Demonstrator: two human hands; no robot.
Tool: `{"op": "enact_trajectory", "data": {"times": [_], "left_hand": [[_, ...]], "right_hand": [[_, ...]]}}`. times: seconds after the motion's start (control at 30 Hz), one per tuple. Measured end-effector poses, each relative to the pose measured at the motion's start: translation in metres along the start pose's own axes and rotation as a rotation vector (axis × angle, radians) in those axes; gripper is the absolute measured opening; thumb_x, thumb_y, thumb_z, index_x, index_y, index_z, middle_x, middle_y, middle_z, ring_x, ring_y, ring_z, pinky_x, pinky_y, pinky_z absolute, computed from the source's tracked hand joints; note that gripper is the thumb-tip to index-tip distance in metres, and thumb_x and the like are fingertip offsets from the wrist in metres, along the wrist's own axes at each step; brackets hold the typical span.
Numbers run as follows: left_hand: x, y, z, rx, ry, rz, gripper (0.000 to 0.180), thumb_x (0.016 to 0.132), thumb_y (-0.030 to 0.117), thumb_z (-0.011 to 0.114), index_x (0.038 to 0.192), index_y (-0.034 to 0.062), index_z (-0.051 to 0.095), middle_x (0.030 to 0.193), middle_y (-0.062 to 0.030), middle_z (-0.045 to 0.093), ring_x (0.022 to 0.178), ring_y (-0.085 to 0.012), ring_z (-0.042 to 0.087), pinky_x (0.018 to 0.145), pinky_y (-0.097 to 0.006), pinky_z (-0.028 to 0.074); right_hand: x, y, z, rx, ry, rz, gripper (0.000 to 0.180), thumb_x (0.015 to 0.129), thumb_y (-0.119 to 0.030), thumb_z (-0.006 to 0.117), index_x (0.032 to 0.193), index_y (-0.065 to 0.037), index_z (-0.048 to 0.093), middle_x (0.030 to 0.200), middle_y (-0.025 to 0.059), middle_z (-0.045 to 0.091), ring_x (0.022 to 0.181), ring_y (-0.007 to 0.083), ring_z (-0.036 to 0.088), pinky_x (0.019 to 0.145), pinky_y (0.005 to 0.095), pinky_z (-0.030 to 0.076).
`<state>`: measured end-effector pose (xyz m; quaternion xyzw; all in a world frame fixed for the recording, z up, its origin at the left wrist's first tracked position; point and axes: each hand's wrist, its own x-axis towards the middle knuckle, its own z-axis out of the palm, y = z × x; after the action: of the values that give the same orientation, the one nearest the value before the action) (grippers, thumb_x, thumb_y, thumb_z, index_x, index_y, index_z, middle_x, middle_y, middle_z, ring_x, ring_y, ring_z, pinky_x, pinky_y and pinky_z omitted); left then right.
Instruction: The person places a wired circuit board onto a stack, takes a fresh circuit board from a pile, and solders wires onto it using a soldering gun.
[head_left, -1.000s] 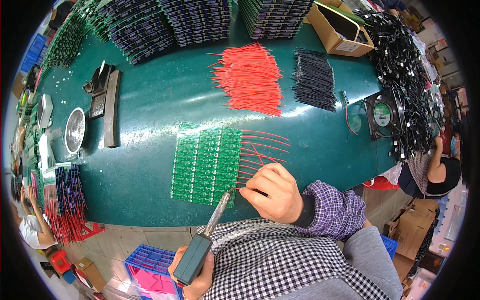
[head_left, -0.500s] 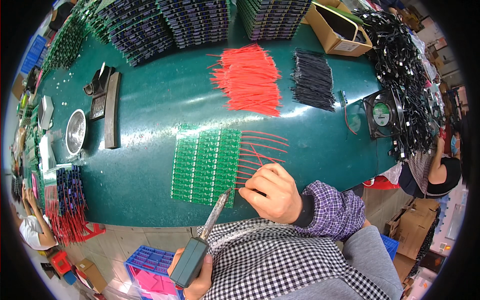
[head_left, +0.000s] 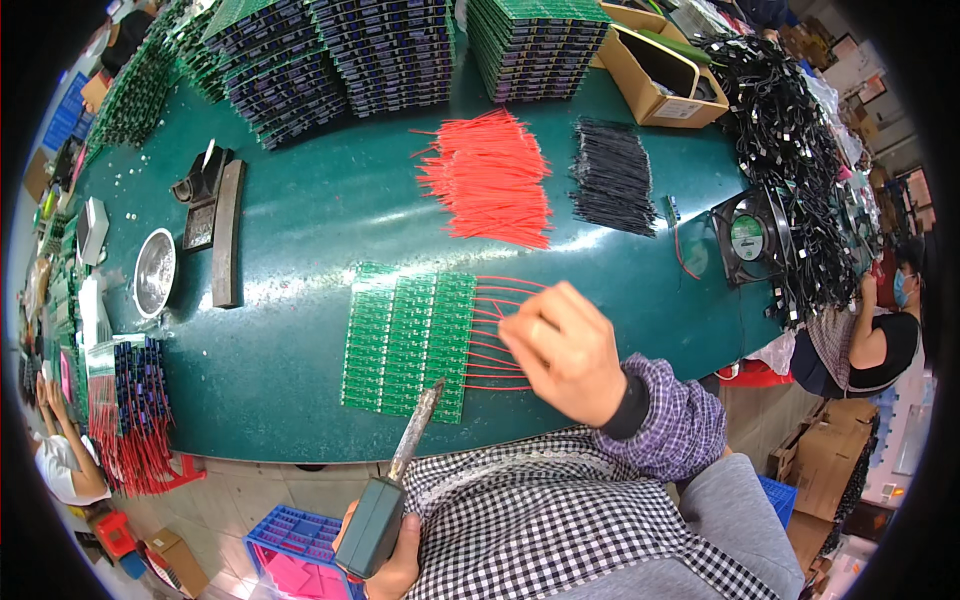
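Green circuit-board panels [head_left: 410, 340] lie flat near the front edge of the dark green table [head_left: 300, 230], with red wires [head_left: 500, 335] fanning out from their right side. Left hand [head_left: 385, 565] (low in the view, below the table edge) is closed around the grey handle of a soldering iron [head_left: 395, 485], whose tip rests over the lower edge of the panels. Right hand [head_left: 565, 350] hovers over the wire ends with fingers curled; whether it pinches a wire cannot be told.

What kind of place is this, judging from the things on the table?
Probably an electronics assembly workshop: stacks of circuit boards line the green table, bundles of red wires lie ready, and the left hand holds a soldering iron.
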<state>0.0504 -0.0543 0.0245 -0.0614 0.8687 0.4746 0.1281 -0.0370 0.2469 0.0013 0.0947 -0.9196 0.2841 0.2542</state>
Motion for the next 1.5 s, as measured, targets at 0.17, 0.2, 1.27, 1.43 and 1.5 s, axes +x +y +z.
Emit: {"op": "enact_trajectory", "data": {"times": [0.17,0.2,1.27,1.43,1.5], "left_hand": [[0.003,0.0,0.004,-0.025,0.065,0.16,0.032,0.081,0.01,0.08,0.108,-0.0027,0.07,0.1,-0.0162,0.073,0.089,-0.0294,0.07,0.078,-0.038,0.055],[0.003,0.0,0.004,-0.028,0.069,0.164,0.032,0.081,0.01,0.08,0.108,-0.0027,0.07,0.1,-0.0162,0.073,0.089,-0.0294,0.07,0.078,-0.038,0.055],[0.003,-0.037,-0.019,0.573,-0.084,0.271,0.042,0.097,0.034,0.061,0.128,0.0056,0.062,0.12,-0.0173,0.067,0.11,-0.0334,0.063,0.093,-0.038,0.049],[0.006,0.013,-0.021,0.342,-0.199,-0.251,0.048,0.1,0.045,0.053,0.132,0.0093,0.06,0.117,-0.0147,0.067,0.11,-0.0317,0.061,0.096,-0.041,0.044],[-0.003,-0.037,-0.02,0.545,-0.126,0.18,0.045,0.098,0.042,0.058,0.128,0.0084,0.062,0.107,-0.0142,0.07,0.098,-0.0314,0.065,0.088,-0.042,0.048]], "right_hand": [[0.012,0.01,0.008,-0.077,-0.104,0.102,0.011,0.076,-0.004,0.074,0.081,-0.004,0.064,0.081,0.0068,0.054,0.078,0.0255,0.057,0.065,0.0366,0.049],[0.012,0.01,0.008,-0.123,-0.154,0.112,0.013,0.076,-0.006,0.073,0.081,-0.004,0.062,0.084,0.0074,0.053,0.081,0.0259,0.056,0.068,0.037,0.049],[0.074,0.07,0.025,-0.215,-0.106,-0.095,0.014,0.082,-0.006,0.059,0.096,-0.004,0.056,0.089,0.0105,0.055,0.09,0.0299,0.056,0.079,0.0407,0.047],[0.075,0.076,0.04,-0.315,-0.143,-0.093,0.012,0.079,-0.004,0.058,0.09,-0.004,0.059,0.091,0.0095,0.054,0.094,0.0278,0.055,0.08,0.0415,0.047],[0.077,0.074,0.04,-0.307,-0.138,-0.074,0.011,0.079,-0.004,0.058,0.09,-0.004,0.059,0.092,0.0092,0.054,0.094,0.0275,0.055,0.08,0.0418,0.047]]}}
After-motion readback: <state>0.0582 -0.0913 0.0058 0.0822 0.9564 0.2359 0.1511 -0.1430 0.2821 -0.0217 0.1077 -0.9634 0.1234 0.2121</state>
